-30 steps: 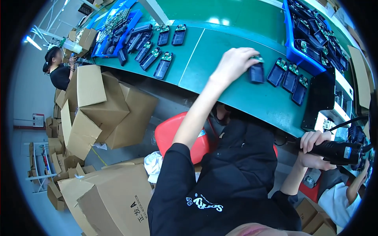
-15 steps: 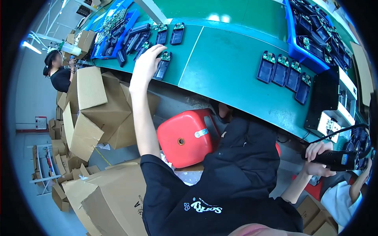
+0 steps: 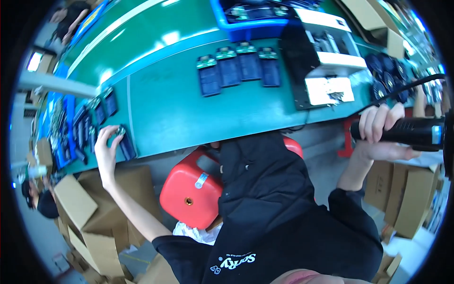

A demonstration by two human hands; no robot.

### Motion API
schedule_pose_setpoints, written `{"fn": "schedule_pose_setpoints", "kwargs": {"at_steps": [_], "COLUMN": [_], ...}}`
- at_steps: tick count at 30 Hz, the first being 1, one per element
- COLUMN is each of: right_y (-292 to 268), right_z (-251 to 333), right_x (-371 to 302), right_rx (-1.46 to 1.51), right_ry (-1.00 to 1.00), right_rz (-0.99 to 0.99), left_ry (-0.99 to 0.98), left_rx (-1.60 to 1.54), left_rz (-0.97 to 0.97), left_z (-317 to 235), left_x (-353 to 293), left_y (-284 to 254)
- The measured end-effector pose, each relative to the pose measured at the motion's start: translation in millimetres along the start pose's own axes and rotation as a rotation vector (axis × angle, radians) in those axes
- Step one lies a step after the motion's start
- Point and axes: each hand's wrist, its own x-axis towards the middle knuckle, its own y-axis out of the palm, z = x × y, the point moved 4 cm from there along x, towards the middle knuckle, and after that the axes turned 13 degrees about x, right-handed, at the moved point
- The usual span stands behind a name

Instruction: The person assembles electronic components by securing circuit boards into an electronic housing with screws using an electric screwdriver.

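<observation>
My left hand is over the left part of the green workbench, thumb and fingers curved with a gap between them. Its fingertips are at the circuit-board end of a dark casing lying near the bench's front edge; whether they touch it is hard to tell. At the right, my right hand wraps round a black cylindrical hand tool, held off the bench's front edge. The tool's far end reaches the dark picture rim and is hidden.
A row of several similar casings lies before a blue bin. A black-and-white machine stands right of them, then round black parts. More casings lie at left. A red stool and cardboard boxes stand below.
The view has swung to the right, so the bench and its things appear further left. My left hand stays by the same casing; my right hand still grips the black tool, now raised higher in the picture.
</observation>
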Motion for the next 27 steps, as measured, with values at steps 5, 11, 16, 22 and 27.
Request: {"fn": "schedule_pose_setpoints", "kwargs": {"at_steps": [5,11,16,22,27], "right_y": [1.5,1.0,-8.0,-21.9,-22.3], "right_z": [20.6,-7.5,-24.4,-31.9,-32.7], "right_x": [27.2,37.4,37.4,35.3,32.4], "right_rx": [-0.048,-0.117,-0.079,-0.104,-0.117], "right_ry": [-0.164,-0.155,-0.116,-0.068,-0.050], "right_rz": [0.049,0.144,0.138,0.136,0.067], "left_ry": [0.049,0.184,0.210,0.306,0.370], "left_rx": [-0.065,-0.220,-0.348,-0.521,-0.600], "left_rz": [0.037,0.029,0.025,0.035,0.059], "left_z": [-87.2,-166.7,-197.5,-237.5,-274.6], "left_x": [4.9,1.5,2.3,4.8,7.1], "left_y": [22.7,46.6,65.4,94.6,107.3]}}
